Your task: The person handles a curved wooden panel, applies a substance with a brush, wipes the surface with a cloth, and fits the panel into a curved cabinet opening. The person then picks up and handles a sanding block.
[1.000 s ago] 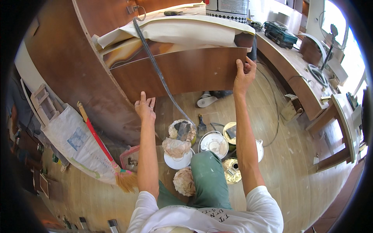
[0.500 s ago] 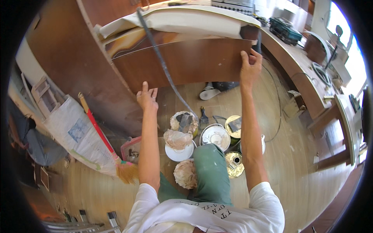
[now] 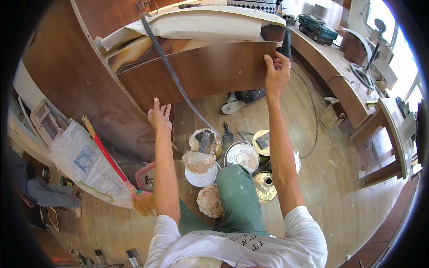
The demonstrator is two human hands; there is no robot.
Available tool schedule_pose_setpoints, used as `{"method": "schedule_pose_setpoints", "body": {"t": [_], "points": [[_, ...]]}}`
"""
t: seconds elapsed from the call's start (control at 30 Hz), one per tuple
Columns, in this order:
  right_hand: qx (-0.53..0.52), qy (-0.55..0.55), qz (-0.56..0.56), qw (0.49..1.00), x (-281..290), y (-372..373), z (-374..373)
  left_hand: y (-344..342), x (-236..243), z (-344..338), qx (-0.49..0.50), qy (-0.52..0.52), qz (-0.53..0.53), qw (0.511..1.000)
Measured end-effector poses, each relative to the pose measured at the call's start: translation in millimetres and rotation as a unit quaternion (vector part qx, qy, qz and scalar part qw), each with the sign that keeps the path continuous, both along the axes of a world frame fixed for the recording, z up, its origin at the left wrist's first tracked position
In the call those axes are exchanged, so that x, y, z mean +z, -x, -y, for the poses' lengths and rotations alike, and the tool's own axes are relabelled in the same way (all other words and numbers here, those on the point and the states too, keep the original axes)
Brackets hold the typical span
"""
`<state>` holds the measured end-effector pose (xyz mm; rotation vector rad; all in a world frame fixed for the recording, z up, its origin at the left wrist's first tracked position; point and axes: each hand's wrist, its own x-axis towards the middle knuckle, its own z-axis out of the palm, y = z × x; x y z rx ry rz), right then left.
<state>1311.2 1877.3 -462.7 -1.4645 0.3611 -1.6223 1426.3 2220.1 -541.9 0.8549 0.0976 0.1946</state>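
Note:
My left hand (image 3: 159,117) grips the lower edge of a long brown wood panel (image 3: 214,67) near its left end. My right hand (image 3: 275,73) holds the panel's right end, with the thumb on its front and fingers curled round the edge. A grey hose or cable (image 3: 167,64) hangs down across the panel toward the floor. Above the panel, a crumpled white sheet (image 3: 196,27) lies over a glossy amber-streaked board (image 3: 129,56). The panel's back and part of my fingertips are hidden.
Paint cans (image 3: 241,155), paper bundles and a brush (image 3: 228,134) surround my knee. A broom (image 3: 105,152) and sack lean at left. A co-worker's legs (image 3: 53,196) show at far left, a foot (image 3: 233,105) beyond the panel. A curved counter (image 3: 327,71) carries tools at right.
The view has shifted, moving the panel and surroundings up and slightly left in the picture. My grip is unchanged. The co-worker at far left now shows more fully.

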Motion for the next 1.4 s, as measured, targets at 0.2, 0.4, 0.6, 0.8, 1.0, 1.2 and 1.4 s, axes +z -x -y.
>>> {"method": "schedule_pose_setpoints", "body": {"t": [0.2, 0.4, 0.6, 0.8, 1.0, 1.2, 1.4], "points": [[-0.023, 0.007, -0.006, 1.000, 0, -1, -3, -6, -4, -3, 0.005, 0.010, -0.003, 1.000], [-0.045, 0.014, -0.018, 0.999, -2, -3, -1, -8, -7, -3, -0.001, 0.013, 0.005, 1.000], [-0.064, 0.024, -0.026, 0.997, -3, -5, -1, -9, -7, -4, 0.003, 0.011, 0.004, 1.000], [-0.078, 0.034, -0.030, 0.996, -5, -6, 0, -7, -5, -3, 0.001, 0.008, -0.005, 1.000], [-0.062, 0.021, -0.020, 0.998, -1, -5, -3, -5, -4, -1, 0.003, 0.006, -0.003, 1.000], [-0.097, 0.046, -0.027, 0.994, -1, -7, -5, -9, -9, -8, 0.004, 0.016, 0.003, 1.000], [-0.061, 0.031, 0.001, 0.998, 0, -3, -6, -6, -5, 2, 0.028, 0.028, -0.001, 0.999]]}}
